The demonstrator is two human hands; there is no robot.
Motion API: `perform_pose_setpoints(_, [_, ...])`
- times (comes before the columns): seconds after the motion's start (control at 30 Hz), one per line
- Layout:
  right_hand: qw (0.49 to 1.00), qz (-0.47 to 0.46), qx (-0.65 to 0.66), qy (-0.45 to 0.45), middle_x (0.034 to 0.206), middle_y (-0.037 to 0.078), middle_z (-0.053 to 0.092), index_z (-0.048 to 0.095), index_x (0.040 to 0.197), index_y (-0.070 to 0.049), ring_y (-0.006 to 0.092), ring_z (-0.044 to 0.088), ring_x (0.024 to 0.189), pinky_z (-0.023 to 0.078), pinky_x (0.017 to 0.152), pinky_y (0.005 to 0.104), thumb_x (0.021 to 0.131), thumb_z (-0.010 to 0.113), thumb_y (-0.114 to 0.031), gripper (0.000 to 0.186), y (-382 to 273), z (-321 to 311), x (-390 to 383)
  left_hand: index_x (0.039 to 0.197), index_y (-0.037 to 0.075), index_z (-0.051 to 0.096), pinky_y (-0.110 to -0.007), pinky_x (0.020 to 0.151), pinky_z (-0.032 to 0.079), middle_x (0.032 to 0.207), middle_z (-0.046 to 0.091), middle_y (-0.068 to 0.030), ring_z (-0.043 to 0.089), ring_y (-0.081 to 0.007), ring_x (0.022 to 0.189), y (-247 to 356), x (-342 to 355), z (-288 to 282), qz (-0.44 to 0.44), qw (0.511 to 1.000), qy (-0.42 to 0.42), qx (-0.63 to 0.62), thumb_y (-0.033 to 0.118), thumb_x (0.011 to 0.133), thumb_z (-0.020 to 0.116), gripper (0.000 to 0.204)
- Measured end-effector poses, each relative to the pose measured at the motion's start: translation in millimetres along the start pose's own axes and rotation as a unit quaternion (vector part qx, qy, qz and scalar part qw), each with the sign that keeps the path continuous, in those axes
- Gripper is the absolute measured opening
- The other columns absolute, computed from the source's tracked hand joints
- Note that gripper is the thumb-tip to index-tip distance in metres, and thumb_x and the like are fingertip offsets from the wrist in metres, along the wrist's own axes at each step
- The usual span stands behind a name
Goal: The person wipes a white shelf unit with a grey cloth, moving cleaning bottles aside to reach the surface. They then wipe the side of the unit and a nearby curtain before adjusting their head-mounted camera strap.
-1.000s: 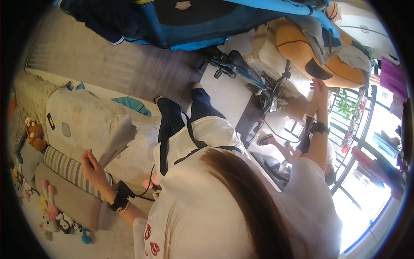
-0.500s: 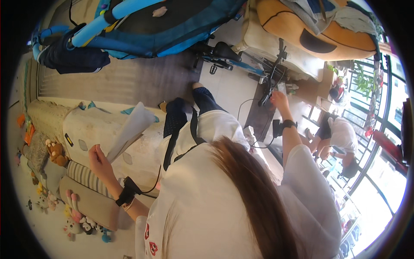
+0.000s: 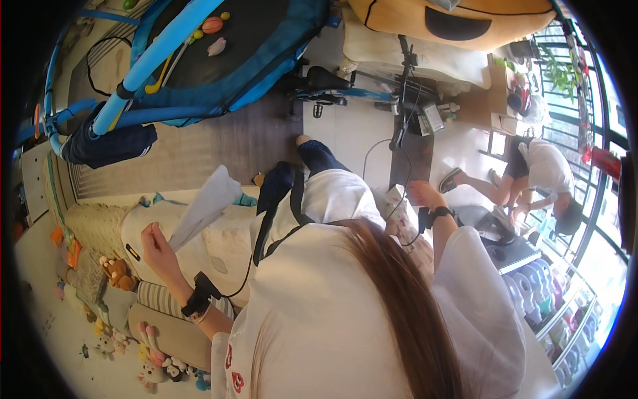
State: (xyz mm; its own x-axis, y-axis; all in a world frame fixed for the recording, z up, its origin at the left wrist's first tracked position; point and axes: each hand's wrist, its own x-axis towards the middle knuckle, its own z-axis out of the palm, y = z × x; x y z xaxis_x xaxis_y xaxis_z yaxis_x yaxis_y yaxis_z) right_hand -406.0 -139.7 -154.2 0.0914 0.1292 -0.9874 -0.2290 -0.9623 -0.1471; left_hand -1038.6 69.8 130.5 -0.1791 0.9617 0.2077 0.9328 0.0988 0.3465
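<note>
My left hand (image 3: 159, 251) is closed on one end of a thin, limp white cloth (image 3: 209, 199), whose folded length reaches away over the pale sofa (image 3: 189, 229). What kind of cloth it is does not show. On the right, my right hand (image 3: 425, 194) is held out in front of me, its fingers loosely bent and nothing visible in them. It is nearest to a white patterned fabric (image 3: 399, 216) beside my right leg. Each wrist wears a black strap with a cable.
Ahead stands a blue trampoline (image 3: 266, 56) with balls and toys on it. A blue bicycle (image 3: 359, 94) is right of it, before an orange cushion (image 3: 458, 20). Another person (image 3: 548, 169) bends over at the right, near shoe racks (image 3: 531, 292). Soft toys (image 3: 119, 271) lie left.
The view has shifted rightward, showing more of the other person and the shoe racks. My right hand has come back closer to my body. My left hand still grips the white cloth.
</note>
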Motion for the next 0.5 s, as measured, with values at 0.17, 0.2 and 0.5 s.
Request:
perform_pose_setpoints(0.17, [0.997, 0.025, 0.077, -0.009, 0.099, 0.004, 0.061, 0.052, 0.122, -0.014, 0.0212, 0.060, 0.089, 0.051, 0.072, 0.0369, 0.090, 0.057, -0.033, 0.038, 13, 19, 21, 0.095, 0.001, 0.060, -0.024, 0.055, 0.040, 0.069, 0.055, -0.0058, 0.045, -0.0104, 0.059, 10, 7, -4, 0.027, 1.000, -0.008, 0.007, 0.015, 0.096, 0.055, 0.014])
perform_pose_setpoints(0.2, [0.995, 0.025, 0.092, -0.004, 0.101, 0.004, 0.060, 0.052, 0.123, -0.014, 0.0216, 0.060, 0.090, 0.051, 0.072, 0.0372, 0.090, 0.057, -0.033, 0.038, 14, 24, 26, 0.095, 0.001, 0.060, -0.024, 0.053, 0.039, 0.068, 0.053, -0.0055, 0.044, -0.0103, 0.058, 11, 6, -8, 0.031, 0.999, -0.011, 0.022, 0.014, 0.096, 0.055, 0.014])
perform_pose_setpoints(0.5, [0.989, 0.052, 0.045, 0.129, 0.139, 0.012, 0.036, 0.008, 0.149, -0.026, 0.0345, 0.050, 0.112, 0.050, 0.084, 0.0520, 0.083, 0.061, -0.029, 0.085, 16, 44, 55, 0.094, 0.002, 0.062, -0.023, 0.048, 0.033, 0.063, 0.045, -0.0017, 0.037, -0.0073, 0.054, 20, 14, -50, 0.067, 0.993, 0.036, 0.092, 0.015, 0.095, 0.057, 0.014])
